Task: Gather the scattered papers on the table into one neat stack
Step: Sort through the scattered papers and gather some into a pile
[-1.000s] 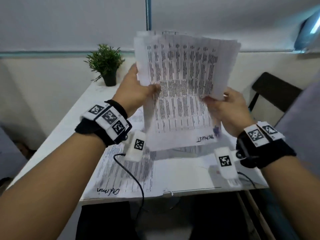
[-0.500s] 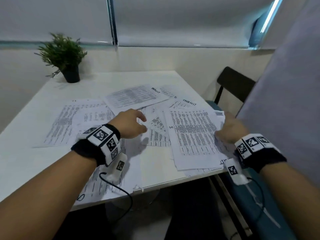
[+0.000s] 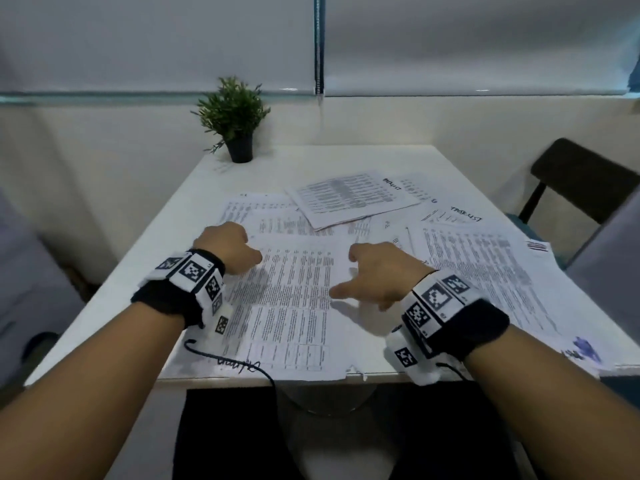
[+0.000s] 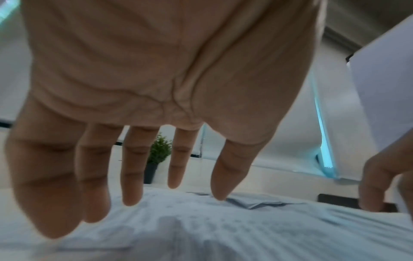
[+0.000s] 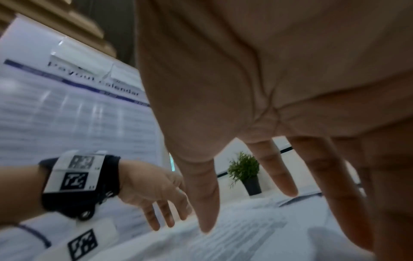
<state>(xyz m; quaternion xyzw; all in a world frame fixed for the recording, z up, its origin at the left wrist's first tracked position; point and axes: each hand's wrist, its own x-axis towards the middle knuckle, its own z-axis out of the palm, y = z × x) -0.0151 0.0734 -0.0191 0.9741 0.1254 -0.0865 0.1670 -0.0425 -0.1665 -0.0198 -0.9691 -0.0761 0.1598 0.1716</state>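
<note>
Our fingers (image 4: 132, 173) spread, both hands empty: left hand (image 3: 227, 247), right hand (image 3: 377, 275) hover over papers (image 3: 294, 289) scattered across counter (image 3: 166, 271). Risk: front sheets overhang near edge; careless sweep pushes them off or creases them.

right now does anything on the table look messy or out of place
Yes. The papers are not stacked: printed sheets lie fanned across the white table at different angles, overlapping. One sheet reaches the near edge. Both the left hand and right hand hover open, holding nothing.
</note>
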